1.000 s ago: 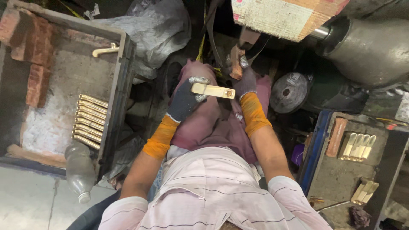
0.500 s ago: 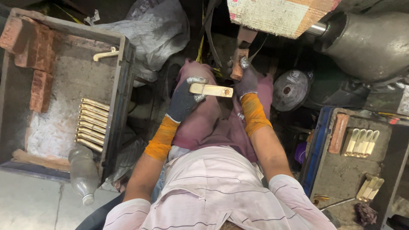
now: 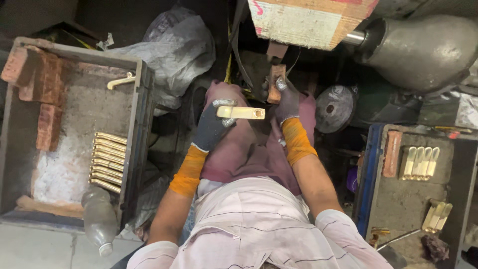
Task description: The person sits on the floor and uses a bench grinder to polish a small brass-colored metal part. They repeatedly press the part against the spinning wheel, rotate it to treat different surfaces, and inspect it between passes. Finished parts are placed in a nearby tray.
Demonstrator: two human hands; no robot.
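Already the left hand is clamped on a brass bar, the right hand gripping a reddish block just beyond; finished-looking bars lie stacked to its left.

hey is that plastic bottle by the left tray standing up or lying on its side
Lying on its side. The plastic bottle rests lengthwise against the left tray, its capped neck pointing toward the bottom of the head view.

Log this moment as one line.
left hand: holds brass piece | right hand: grips brick-coloured block | left tray: brass row
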